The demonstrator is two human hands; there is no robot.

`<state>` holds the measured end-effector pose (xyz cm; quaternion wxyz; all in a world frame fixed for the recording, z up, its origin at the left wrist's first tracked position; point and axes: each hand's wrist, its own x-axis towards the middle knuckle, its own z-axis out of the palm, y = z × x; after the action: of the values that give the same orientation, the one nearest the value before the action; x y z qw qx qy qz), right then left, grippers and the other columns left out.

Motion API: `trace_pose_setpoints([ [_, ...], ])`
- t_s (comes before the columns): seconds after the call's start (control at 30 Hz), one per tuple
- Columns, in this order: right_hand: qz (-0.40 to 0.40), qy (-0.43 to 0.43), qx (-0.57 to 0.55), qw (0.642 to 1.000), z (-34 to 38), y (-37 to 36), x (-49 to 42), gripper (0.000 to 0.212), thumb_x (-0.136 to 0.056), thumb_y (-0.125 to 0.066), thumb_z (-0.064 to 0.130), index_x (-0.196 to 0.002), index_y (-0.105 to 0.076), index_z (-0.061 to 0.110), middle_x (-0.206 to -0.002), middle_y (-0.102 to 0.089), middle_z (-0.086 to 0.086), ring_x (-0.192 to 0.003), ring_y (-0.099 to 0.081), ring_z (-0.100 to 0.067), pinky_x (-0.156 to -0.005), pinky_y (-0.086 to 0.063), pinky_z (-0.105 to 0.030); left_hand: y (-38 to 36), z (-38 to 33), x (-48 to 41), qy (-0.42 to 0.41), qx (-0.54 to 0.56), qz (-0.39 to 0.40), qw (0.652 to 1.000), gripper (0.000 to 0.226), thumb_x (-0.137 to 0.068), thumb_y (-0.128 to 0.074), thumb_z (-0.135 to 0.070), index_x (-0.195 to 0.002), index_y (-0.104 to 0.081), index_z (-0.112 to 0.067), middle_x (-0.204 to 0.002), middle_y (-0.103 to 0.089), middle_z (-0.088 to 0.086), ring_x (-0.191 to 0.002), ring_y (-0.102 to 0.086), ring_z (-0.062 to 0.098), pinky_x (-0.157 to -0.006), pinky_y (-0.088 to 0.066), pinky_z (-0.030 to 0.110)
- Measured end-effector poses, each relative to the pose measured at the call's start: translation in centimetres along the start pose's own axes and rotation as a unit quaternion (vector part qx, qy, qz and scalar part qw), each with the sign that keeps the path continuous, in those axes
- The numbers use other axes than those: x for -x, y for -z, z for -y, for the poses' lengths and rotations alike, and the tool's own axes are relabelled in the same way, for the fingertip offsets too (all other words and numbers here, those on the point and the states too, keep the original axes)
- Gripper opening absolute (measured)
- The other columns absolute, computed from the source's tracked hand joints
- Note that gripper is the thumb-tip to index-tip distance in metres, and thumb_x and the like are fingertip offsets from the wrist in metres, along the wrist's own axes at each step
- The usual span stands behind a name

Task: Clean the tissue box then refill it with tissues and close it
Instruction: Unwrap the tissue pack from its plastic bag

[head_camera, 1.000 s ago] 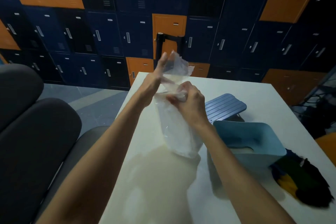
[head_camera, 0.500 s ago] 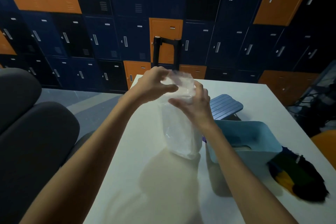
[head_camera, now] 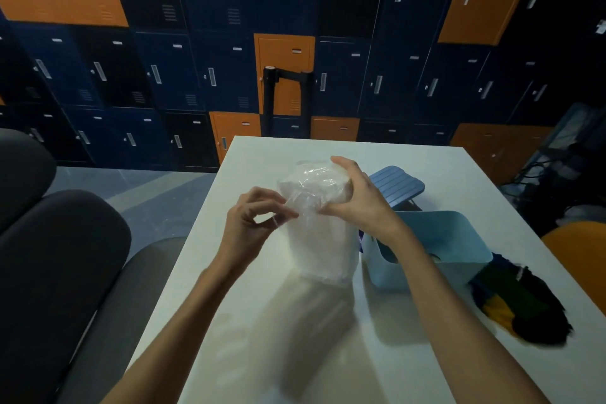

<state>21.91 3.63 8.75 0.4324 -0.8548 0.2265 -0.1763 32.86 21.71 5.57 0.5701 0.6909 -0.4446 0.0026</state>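
Note:
A pack of white tissues in clear plastic wrap (head_camera: 319, 236) stands on end on the white table (head_camera: 328, 354). My right hand (head_camera: 357, 193) grips the pack's top from the right. My left hand (head_camera: 252, 223) pinches the plastic wrap at the pack's upper left side. Just right of the pack sits the light blue tissue box (head_camera: 436, 249), open at the top. Its ribbed blue lid (head_camera: 398, 185) lies behind it, partly hidden by my right hand.
A dark cloth with green and yellow patches (head_camera: 521, 308) lies at the table's right edge. Dark grey chairs (head_camera: 55, 256) stand to the left. Blue and orange lockers (head_camera: 229, 43) fill the far wall, with a black frame (head_camera: 285, 75) behind the table.
My left hand has dropped from the top of the pack to its upper left side, pinching the wrap. My right hand has shifted up to hold the top. The loose plastic no longer sticks up.

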Motion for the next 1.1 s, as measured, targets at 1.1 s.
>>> trace_pose_setpoints([
  [1.1,0.125,0.055,-0.012,0.991,0.1,-0.6,3.2,0.116,-0.064,-0.086,0.038,-0.139,0.000,0.061,-0.156,-0.014,0.011,-0.130,-0.039,-0.018,-0.101,-0.044,-0.037,2.0,-8.7,-5.3,0.046,-0.221,0.269,0.936,0.021,-0.086,-0.067,-0.012,-0.083,-0.061,-0.032,-0.136,-0.043,-0.004,-0.128,-0.031,0.018,-0.108,-0.025,0.053],
])
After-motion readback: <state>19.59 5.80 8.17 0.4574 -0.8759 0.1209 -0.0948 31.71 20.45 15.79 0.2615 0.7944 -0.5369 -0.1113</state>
